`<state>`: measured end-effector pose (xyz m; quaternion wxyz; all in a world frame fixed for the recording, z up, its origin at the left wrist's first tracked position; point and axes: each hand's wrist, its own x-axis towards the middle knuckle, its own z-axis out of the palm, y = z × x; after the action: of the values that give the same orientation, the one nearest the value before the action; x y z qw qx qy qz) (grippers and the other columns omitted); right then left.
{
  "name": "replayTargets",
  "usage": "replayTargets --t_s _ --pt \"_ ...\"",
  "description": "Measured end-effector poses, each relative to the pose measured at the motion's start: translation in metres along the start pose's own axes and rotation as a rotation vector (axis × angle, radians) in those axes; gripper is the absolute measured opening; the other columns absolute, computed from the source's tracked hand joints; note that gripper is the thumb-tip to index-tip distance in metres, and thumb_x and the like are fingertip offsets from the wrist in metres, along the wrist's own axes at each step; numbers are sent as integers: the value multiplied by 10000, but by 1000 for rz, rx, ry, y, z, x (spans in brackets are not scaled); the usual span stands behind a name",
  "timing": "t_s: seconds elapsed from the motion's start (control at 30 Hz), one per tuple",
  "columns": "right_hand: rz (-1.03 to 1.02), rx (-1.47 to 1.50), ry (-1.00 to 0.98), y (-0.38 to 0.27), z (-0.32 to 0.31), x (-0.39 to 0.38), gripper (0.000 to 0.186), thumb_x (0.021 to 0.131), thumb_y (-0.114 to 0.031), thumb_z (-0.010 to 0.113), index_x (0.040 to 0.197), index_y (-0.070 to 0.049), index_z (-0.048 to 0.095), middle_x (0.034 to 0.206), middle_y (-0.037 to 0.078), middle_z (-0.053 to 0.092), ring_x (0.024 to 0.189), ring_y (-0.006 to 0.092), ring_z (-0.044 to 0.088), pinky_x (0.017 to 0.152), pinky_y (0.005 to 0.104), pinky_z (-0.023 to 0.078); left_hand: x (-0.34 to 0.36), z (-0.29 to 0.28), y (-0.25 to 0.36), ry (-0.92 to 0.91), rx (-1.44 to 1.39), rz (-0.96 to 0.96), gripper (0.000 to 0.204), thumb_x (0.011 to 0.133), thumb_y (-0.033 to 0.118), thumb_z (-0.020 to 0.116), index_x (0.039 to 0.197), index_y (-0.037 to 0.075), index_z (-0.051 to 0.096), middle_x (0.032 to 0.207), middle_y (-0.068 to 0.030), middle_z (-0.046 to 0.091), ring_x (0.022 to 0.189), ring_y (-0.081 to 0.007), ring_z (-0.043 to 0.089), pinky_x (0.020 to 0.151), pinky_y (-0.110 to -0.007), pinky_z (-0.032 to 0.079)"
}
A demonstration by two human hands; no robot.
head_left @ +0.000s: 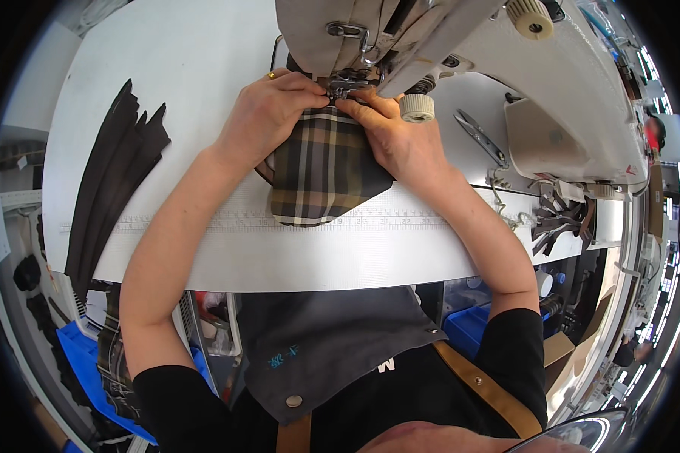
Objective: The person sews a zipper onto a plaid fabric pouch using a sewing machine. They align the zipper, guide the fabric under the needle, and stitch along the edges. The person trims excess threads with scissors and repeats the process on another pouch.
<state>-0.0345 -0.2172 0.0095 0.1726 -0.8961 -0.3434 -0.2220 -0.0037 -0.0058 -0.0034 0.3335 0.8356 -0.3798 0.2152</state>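
A piece of plaid fabric (321, 166) in brown, black and white lies under the head of a sewing machine (446, 45). Its upper edge runs in at the presser foot (341, 92). My left hand (272, 109), with a ring on one finger, pinches the fabric's edge just left of the foot. From the right, my right hand (400, 132) presses its fingers together on the cloth close to the foot. A dark layer shows beside the plaid on the right. The fingertips nearly meet at the needle area, and the needle itself is hard to make out.
Dark fabric strips (117, 174) lie at the table's left. Thread snips (481, 136) rest right of the machine head, near a bundle of dark pieces (563, 215). A printed ruler (227, 220) crosses the white table (181, 260). Blue bins (468, 328) stand below its edge.
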Motion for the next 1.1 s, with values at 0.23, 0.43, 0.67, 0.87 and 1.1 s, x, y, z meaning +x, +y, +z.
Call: replayTargets --t_s 0.23,0.43,0.67,0.87,1.1 --pt "-10 23 -13 3 -1 0 396 661 -14 644 1030 -153 687 812 47 622 806 229 562 663 334 483 0 1 1 8 -15 -7 198 695 -51 599 833 56 690 889 -38 671 826 -229 621 720 -323 528" --pt "-34 48 -10 3 -4 2 383 657 -7 640 1020 -123 683 846 53 628 824 232 560 694 336 485 2 -1 2 -16 -22 -19 197 702 -56 589 831 54 691 893 -39 673 837 -230 622 722 -326 529" --pt "-74 75 56 -22 -79 -17 409 674 -42 677 1073 -125 645 969 68 625 952 251 571 803 339 461 -3 -1 1 1 3 -17 198 695 -59 585 827 45 689 904 -46 678 852 -237 626 732 -337 530" --pt "611 -552 492 216 -346 -79 412 923 -253 556 1228 24 542 1172 204 594 998 217 617 826 292 492 1 -4 4 26 36 24 188 703 -56 586 819 47 691 889 -50 682 824 -243 632 722 -334 532" --pt "951 230 698 345 -337 -211 545 910 -410 508 1240 23 526 1178 144 585 1073 250 574 901 348 460 -4 -7 2 12 46 -9 178 709 -46 590 821 49 691 895 -53 683 827 -241 637 720 -331 532"
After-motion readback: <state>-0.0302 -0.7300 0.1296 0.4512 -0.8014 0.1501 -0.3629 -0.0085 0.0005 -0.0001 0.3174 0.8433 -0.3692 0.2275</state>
